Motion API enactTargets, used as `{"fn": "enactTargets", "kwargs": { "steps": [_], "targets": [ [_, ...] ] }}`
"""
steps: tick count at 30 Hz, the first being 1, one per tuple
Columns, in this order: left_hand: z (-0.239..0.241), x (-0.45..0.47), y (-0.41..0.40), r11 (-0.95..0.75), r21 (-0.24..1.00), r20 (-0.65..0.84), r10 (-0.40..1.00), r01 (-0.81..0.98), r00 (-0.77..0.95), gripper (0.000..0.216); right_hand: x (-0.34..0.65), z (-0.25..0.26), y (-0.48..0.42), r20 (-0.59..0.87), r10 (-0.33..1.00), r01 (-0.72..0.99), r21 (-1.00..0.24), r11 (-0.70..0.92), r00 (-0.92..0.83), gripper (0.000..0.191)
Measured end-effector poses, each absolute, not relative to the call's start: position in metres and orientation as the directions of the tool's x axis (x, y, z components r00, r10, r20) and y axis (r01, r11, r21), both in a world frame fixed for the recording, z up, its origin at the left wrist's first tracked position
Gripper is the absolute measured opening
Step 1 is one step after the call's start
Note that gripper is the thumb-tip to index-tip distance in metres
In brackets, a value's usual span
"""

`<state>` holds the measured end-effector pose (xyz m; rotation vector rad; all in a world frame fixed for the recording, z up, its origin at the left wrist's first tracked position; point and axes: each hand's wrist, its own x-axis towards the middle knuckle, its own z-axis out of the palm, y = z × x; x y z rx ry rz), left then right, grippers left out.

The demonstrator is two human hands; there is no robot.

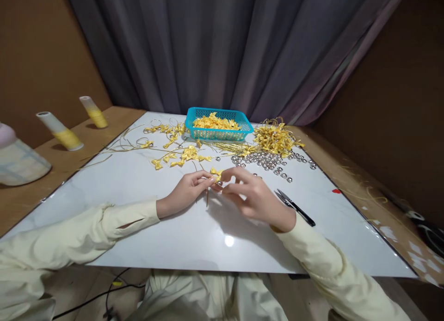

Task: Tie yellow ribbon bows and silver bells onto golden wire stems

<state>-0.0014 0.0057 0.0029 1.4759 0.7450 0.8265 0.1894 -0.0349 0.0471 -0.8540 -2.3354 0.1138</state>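
Note:
Near the middle of the table, my left hand (pixel 189 190) pinches a small piece with a yellow ribbon bow (pixel 216 172), a silver bead (pixel 219 184) and thin cord ends hanging below. My right hand (pixel 255 195) meets it from the other side, with its fingers bent and the tips close to the bead. What lies between the right fingertips is too small to make out. Just beyond both hands are loose silver beads (pixel 268 161) in a scattered heap. More yellow bows (pixel 189 153) lie behind my left hand.
A turquoise basket (pixel 189 122) of yellow bows stands at the back. Right of it are a pile of corded bows (pixel 275 137) and gold cords (pixel 225 148). Black-handled scissors (pixel 296 207) lie by my right wrist. Two thread cones (pixel 65 135) stand left, near a pink-topped bottle (pixel 21 161).

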Motion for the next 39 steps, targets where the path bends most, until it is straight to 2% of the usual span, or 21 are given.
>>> {"fn": "enactTargets", "kwargs": {
  "steps": [2, 5, 8, 13, 16, 20, 25, 29, 32, 34, 36, 37, 39],
  "targets": [
    [0.003, -0.001, 0.008, -0.071, 0.997, 0.069, 0.853, -0.016, 0.517, 0.024, 0.181, 0.037, -0.038, 0.520, 0.578, 0.622, -0.109, 0.775, -0.629, 0.021],
    [0.002, -0.001, 0.010, -0.092, 0.996, 0.076, 0.870, 0.009, 0.487, 0.024, 0.181, 0.023, -0.035, 0.545, 0.586, 0.677, -0.045, 0.735, -0.600, 0.022],
    [0.002, -0.001, 0.011, -0.127, 0.992, 0.101, 0.867, 0.022, 0.488, 0.022, 0.183, 0.017, -0.032, 0.581, 0.599, 0.662, -0.133, 0.738, -0.551, 0.024],
    [0.004, -0.002, 0.009, -0.159, 0.987, 0.137, 0.836, -0.005, 0.531, 0.020, 0.183, 0.020, -0.030, 0.596, 0.673, 0.562, -0.403, 0.722, -0.438, 0.018],
    [0.003, -0.002, 0.009, -0.172, 0.985, 0.150, 0.847, -0.003, 0.510, 0.021, 0.185, 0.025, -0.028, 0.543, 0.752, 0.522, -0.547, 0.655, -0.375, 0.016],
    [0.000, -0.002, 0.011, -0.146, 0.989, 0.131, 0.869, -0.007, 0.478, 0.023, 0.190, 0.032, -0.025, 0.398, 0.869, 0.430, -0.757, 0.493, -0.295, 0.015],
    [0.001, -0.002, 0.010, -0.172, 0.985, 0.146, 0.885, 0.019, 0.442, 0.024, 0.192, 0.036, -0.025, 0.137, 0.956, 0.133, -0.975, 0.176, -0.261, 0.019],
    [0.002, -0.002, 0.011, -0.214, 0.976, 0.184, 0.900, 0.033, 0.395, 0.024, 0.194, 0.033, -0.022, -0.130, 0.928, -0.108, -0.978, -0.177, -0.348, 0.013],
    [0.001, -0.003, 0.011, -0.216, 0.976, 0.190, 0.897, 0.019, 0.400, 0.025, 0.194, 0.030, -0.019, -0.261, 0.869, -0.170, -0.918, -0.358, -0.421, 0.012],
    [0.001, -0.003, 0.011, -0.210, 0.978, 0.188, 0.897, 0.012, 0.401, 0.026, 0.193, 0.029, -0.019, -0.284, 0.866, -0.135, -0.921, -0.365, -0.411, 0.013],
    [0.001, -0.002, 0.011, -0.199, 0.980, 0.182, 0.897, 0.001, 0.402, 0.027, 0.192, 0.029, -0.019, -0.239, 0.914, -0.028, -0.965, -0.262, -0.327, 0.014],
    [0.000, -0.002, 0.011, -0.186, 0.982, 0.174, 0.898, -0.009, 0.404, 0.027, 0.192, 0.029, -0.020, -0.166, 0.952, 0.053, -0.986, -0.158, -0.255, 0.015],
    [0.000, -0.002, 0.011, -0.146, 0.989, 0.148, 0.899, -0.038, 0.412, 0.027, 0.190, 0.029, -0.022, 0.095, 0.989, 0.263, -0.957, 0.123, -0.116, 0.017]
  ]
}}
